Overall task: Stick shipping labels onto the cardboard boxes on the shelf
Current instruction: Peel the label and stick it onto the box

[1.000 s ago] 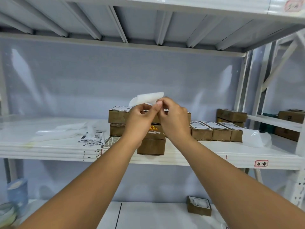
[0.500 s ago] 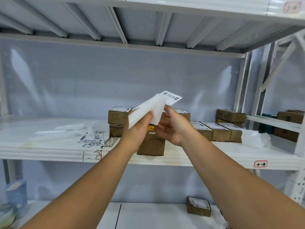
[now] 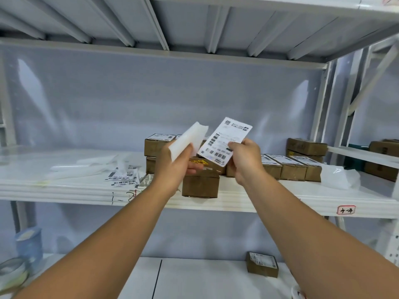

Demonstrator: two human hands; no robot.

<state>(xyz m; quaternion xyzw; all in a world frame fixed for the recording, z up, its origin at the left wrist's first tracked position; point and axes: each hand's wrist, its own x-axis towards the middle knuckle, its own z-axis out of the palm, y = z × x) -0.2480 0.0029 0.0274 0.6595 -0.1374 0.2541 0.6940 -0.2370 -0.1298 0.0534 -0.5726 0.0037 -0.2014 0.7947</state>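
Label and backing held apart above the boxes

The right hand (image 3: 245,157) pinches a white printed shipping label (image 3: 224,140) by its edge, while the left hand (image 3: 176,167) grips a curled white backing sheet (image 3: 187,141); both hover over brown cardboard boxes (image 3: 200,184) stacked on the white metal shelf (image 3: 269,196), near loose printed labels (image 3: 123,176).

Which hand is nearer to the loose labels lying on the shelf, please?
Left. The left hand is up and to the right of the loose labels; the right hand is farther right, beyond it.
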